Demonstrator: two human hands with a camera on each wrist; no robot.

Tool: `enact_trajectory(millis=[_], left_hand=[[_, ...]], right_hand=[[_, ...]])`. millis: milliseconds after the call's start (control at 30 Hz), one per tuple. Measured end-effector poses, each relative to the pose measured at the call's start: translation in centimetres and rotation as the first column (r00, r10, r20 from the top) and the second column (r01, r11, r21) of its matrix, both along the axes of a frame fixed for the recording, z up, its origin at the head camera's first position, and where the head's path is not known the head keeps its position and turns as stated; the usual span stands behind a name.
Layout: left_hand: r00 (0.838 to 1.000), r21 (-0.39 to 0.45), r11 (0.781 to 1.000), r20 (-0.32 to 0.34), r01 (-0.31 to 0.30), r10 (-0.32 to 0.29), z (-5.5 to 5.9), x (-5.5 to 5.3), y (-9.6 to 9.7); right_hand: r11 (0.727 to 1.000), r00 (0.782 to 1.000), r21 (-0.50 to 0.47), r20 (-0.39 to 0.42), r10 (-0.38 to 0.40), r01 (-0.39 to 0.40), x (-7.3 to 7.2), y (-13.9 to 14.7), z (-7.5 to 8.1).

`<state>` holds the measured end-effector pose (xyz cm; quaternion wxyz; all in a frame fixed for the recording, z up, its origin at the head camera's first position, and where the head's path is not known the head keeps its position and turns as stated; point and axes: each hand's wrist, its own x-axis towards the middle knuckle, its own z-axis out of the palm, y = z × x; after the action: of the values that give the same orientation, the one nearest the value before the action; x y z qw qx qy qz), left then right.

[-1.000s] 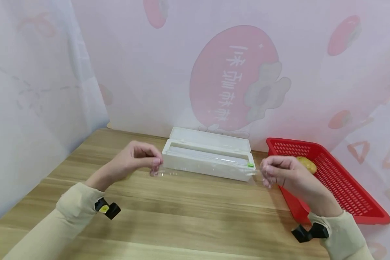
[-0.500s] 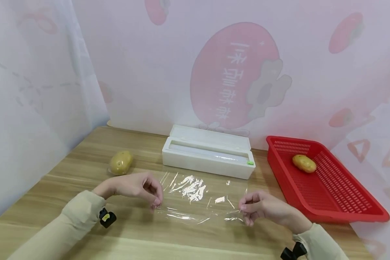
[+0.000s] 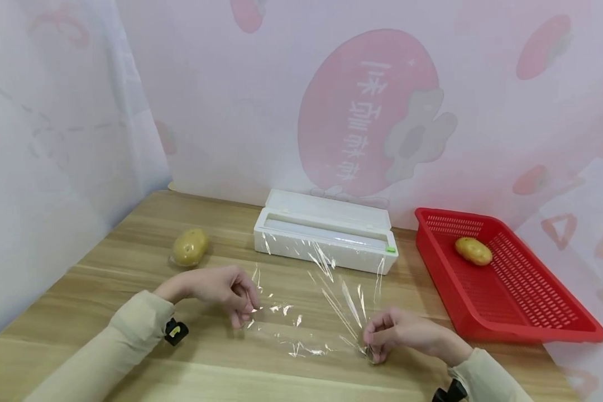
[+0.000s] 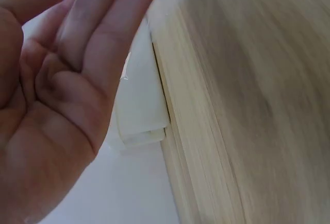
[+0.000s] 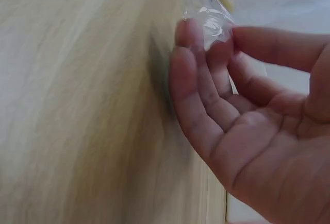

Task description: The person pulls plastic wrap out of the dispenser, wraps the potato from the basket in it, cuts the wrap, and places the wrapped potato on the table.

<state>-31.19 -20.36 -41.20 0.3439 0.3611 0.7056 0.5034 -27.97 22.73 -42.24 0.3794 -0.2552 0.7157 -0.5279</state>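
A sheet of clear plastic wrap (image 3: 301, 321) stretches between both hands over the wooden table, creased and shiny toward the right. My left hand (image 3: 228, 293) pinches its left near corner between thumb and fingers. At the other near corner, my right hand (image 3: 404, 335) pinches the film, which also shows bunched at the fingertips in the right wrist view. Behind the film stands a white wrap box (image 3: 326, 245), its lid raised and a roll inside. In the left wrist view the fingertips are cut off at the top, beside the box (image 4: 142, 95).
A potato (image 3: 190, 247), seemingly wrapped in film, lies on the table (image 3: 146, 245) behind my left hand. Another potato (image 3: 473, 251) rests in the red plastic basket (image 3: 512, 332) at the right. A printed cloth (image 3: 231, 111) hangs behind the table.
Both hands have come down and nearer to me, drawing closer together with the film between them. The left potato, hidden a second ago, is now visible. The box stays put.
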Motion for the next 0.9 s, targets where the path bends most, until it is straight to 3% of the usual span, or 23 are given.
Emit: enact_trajectory(millis=[100,200,333,500,700,900], left_hand=[[0.997,-0.057,0.996,-0.017,-0.076,0.075,0.3,0.3,0.2],[0.988,-0.128,0.983,-0.099,-0.129,0.117,0.5,0.6,0.5],[0.967,-0.191,0.967,-0.223,-0.166,0.122,0.4,0.6,1.0],[0.939,-0.241,0.950,-0.324,-0.199,0.115,-0.1,0.6,1.2],[0.930,-0.295,0.935,-0.358,-0.197,0.083,-0.7,1.0,1.0],[0.920,-0.284,0.931,-0.375,-0.229,0.112,-0.9,1.4,0.6]], right_hand=[[0.999,0.999,0.036,-0.034,0.032,-0.031,0.2,0.2,0.1],[0.996,0.995,0.066,-0.073,0.066,-0.061,0.3,0.3,0.2],[0.993,0.990,0.089,-0.111,0.089,-0.079,0.3,0.3,0.4],[0.991,0.980,0.094,-0.165,0.111,-0.096,0.4,-0.1,0.5],[0.989,0.976,0.095,-0.173,0.129,-0.114,0.6,-0.3,0.6],[0.990,0.980,0.113,-0.170,0.101,-0.082,0.9,-0.2,0.6]])
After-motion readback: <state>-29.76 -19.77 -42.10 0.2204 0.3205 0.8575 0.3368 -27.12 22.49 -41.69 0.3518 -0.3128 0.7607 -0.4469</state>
